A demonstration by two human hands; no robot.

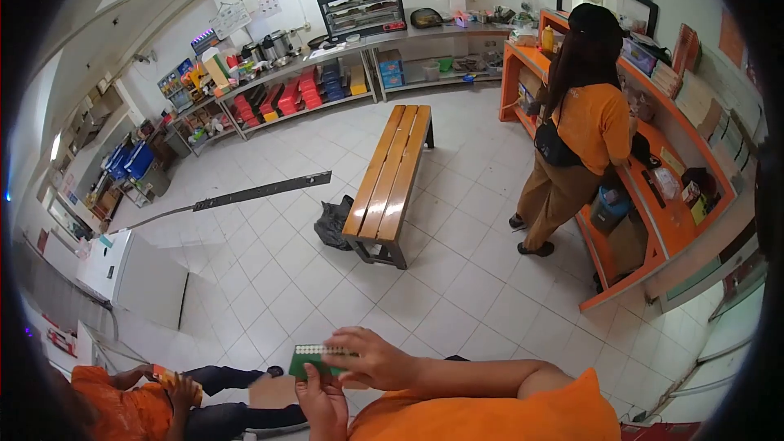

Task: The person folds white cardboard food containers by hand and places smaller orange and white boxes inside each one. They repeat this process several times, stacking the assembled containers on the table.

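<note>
A small flat green pack (310, 362) with a pale ridged top edge is held low in the middle of the head view, just in front of my orange shirt. My right hand (371, 357) reaches in from the right on an orange-sleeved arm, fingers curled over the pack's top and right side. My left hand (322, 407) comes up from below and holds the pack's lower edge. Both hands touch it at once.
A wooden bench (390, 181) stands mid-floor with a black bag (333, 222) beside it. A person in orange (581, 126) stands at the orange counter (670, 220) on the right. Another person (135, 404) sits at bottom left. Steel shelves (327, 73) line the far wall; a white appliance (135, 273) is on the left.
</note>
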